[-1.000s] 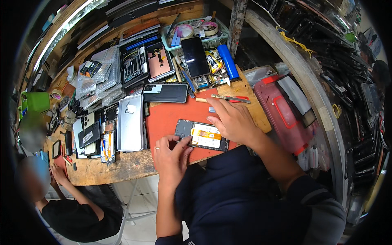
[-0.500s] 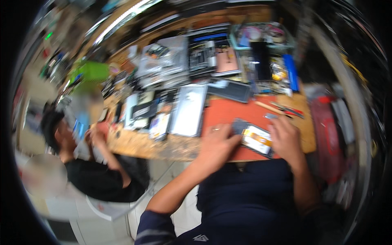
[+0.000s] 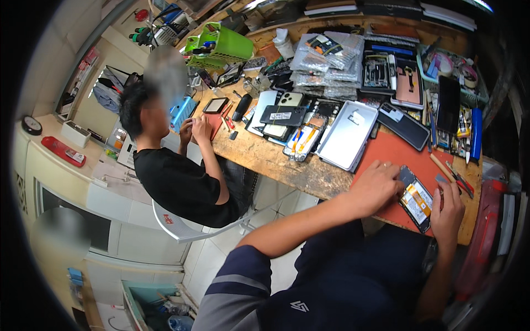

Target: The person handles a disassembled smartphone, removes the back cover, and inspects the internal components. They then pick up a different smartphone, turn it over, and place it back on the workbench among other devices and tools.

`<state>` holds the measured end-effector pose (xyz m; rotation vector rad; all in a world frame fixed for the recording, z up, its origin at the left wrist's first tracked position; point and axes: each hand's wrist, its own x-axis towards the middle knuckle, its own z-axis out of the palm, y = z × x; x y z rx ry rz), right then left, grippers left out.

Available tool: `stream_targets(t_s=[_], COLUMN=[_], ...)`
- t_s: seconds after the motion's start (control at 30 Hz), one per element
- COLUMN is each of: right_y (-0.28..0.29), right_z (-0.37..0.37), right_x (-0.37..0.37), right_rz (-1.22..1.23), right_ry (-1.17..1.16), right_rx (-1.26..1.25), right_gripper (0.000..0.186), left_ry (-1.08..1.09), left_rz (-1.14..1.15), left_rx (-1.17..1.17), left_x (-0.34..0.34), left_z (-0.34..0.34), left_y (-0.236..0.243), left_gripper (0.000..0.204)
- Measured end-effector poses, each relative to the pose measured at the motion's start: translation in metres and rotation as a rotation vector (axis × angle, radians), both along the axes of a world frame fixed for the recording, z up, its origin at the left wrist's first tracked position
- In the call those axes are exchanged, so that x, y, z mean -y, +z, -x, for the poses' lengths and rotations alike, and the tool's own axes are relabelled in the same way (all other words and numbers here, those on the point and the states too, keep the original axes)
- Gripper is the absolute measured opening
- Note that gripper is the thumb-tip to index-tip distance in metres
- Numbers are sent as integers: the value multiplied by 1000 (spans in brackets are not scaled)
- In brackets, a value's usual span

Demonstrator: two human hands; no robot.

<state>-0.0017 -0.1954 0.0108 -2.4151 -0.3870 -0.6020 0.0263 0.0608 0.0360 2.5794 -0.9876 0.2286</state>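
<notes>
An opened smartphone [image 3: 418,201], its white-and-yellow battery exposed, lies slantwise on a red-orange work mat [image 3: 391,151]. Curled around its left edge are the fingers of my left hand [image 3: 378,186], with a ring on one of them. At the phone's right side, my right hand [image 3: 448,209] is closed, fingertips pinched together. A small reddish bit shows between them, too small to name. Beyond that hand lie a wooden-handled tool [image 3: 441,166] and red-handled pliers [image 3: 464,183].
Left of the mat are a white tray [image 3: 346,135] and several phones [image 3: 284,116]. Bubble-wrapped packs [image 3: 328,60], a parts basket [image 3: 477,91] and a green basket [image 3: 223,44] stand farther back. A co-worker [image 3: 176,176] sits at the left, hands at the bench.
The view has swung left and sharpened, so the bench and my hands appear farther right. Both hands are still at the phone.
</notes>
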Motion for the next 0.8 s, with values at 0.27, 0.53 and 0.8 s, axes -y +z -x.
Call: stream_targets(t_s=[0.27,0.53,0.8], right_y=[-1,-2,-11], right_z=[-2,-3,-6], right_x=[2,2,11], right_rz=[-12,-22,35], right_ry=[-2,2,13], right_rx=[-21,-4,8], right_gripper=[15,15,14], left_ry=[-75,-73,-35], left_rz=[-43,-59,-79], left_rx=[-67,-171,-155], left_x=[11,16,12], left_z=[-15,-27,-29], left_y=[8,6,-8], left_gripper=[7,14,11])
